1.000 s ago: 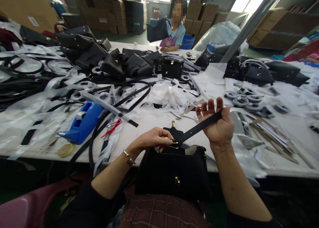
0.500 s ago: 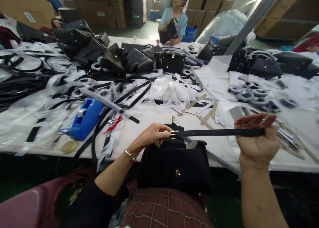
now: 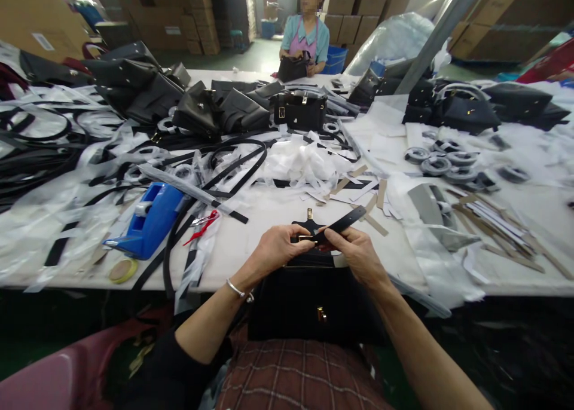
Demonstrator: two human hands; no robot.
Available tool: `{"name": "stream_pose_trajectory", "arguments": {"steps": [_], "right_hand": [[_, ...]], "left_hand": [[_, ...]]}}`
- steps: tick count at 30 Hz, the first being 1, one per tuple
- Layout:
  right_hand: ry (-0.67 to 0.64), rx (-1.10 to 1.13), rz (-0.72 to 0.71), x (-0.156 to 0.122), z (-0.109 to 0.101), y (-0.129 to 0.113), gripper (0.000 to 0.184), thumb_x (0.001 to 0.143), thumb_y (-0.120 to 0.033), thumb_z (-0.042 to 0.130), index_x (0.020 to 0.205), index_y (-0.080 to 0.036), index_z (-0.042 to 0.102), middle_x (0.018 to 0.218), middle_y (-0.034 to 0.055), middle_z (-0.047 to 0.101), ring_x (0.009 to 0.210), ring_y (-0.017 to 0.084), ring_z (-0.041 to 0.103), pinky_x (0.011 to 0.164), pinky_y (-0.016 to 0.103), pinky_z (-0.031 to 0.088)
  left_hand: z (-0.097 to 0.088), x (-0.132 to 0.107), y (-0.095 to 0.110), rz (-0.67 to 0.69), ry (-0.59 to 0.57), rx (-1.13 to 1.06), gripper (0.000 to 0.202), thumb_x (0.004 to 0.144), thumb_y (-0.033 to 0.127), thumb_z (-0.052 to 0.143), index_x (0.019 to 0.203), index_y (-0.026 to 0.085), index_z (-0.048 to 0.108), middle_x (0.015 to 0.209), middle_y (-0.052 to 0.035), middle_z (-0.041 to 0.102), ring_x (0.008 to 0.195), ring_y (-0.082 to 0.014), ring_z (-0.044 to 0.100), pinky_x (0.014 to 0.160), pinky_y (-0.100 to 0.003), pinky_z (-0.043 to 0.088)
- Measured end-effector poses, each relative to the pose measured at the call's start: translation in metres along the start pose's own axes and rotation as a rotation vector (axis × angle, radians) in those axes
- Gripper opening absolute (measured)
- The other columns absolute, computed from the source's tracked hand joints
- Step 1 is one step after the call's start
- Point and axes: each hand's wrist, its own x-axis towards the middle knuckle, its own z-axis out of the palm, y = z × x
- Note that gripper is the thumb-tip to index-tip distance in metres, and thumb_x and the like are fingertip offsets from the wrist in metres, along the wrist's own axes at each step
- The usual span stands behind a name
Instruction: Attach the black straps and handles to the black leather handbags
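Observation:
A black handbag [image 3: 309,302] with a gold clasp rests on my lap against the table edge. My left hand [image 3: 278,248] pinches the gold buckle at the bag's top. My right hand [image 3: 356,251] is closed on the black strap [image 3: 343,222] right beside the buckle, and the strap's free end sticks up and to the right over the table.
A blue tape dispenser [image 3: 150,219], red scissors [image 3: 204,225] and loose black straps [image 3: 233,165] lie to the left. Finished black bags [image 3: 300,111] stand at the back, tape rolls [image 3: 434,165] and card strips on the right. A person [image 3: 305,36] works across the table.
My right hand had drawn the strap out far to the right, then came back in to the buckle. Only a short end of strap now shows. My left hand stayed at the buckle.

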Motion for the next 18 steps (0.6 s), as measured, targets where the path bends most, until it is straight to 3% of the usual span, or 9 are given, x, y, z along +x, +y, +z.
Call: {"name": "stream_pose_trajectory", "arguments": {"steps": [3,8,13,18], "right_hand": [[0.102,0.231,0.015,0.003,-0.005,-0.001,0.036,0.067,-0.044,0.085,0.082,-0.013,0.074,0.070,0.0072,0.074,0.059,0.020,0.070,0.058,0.030,0.060],[0.118,0.463,0.096,0.002,-0.013,0.005,0.033,0.063,-0.037,0.089,0.077,-0.015,0.069,0.073,0.0067,0.075,0.061,0.021,0.072,0.057,0.031,0.062],[0.075,0.543,0.159,0.003,-0.015,0.011,0.025,0.073,-0.036,0.083,0.078,-0.017,0.068,0.080,0.0075,0.076,0.070,0.023,0.074,0.063,0.032,0.063],[0.072,0.569,0.169,0.006,-0.015,0.016,0.021,0.076,-0.035,0.080,0.079,-0.018,0.068,0.078,0.0070,0.076,0.072,0.022,0.074,0.064,0.031,0.063]], "left_hand": [[-0.002,0.001,-0.003,-0.028,0.005,0.020,0.030,0.079,0.045,0.063,0.086,0.018,0.076,0.069,-0.0003,0.067,0.061,-0.0134,0.055,0.053,-0.021,0.036],[-0.005,0.002,-0.005,-0.093,-0.052,-0.044,0.027,0.081,0.042,0.061,0.078,0.016,0.068,0.057,0.0022,0.060,0.051,-0.0109,0.051,0.048,-0.020,0.033],[-0.011,0.001,-0.005,-0.057,-0.090,-0.135,0.024,0.082,0.039,0.060,0.077,0.016,0.064,0.070,-0.0014,0.067,0.058,-0.0115,0.056,0.052,-0.019,0.038],[-0.017,-0.001,-0.013,-0.103,-0.142,-0.272,0.028,0.083,0.042,0.058,0.082,0.015,0.064,0.071,-0.0026,0.069,0.053,-0.0098,0.052,0.048,-0.019,0.035]]}}
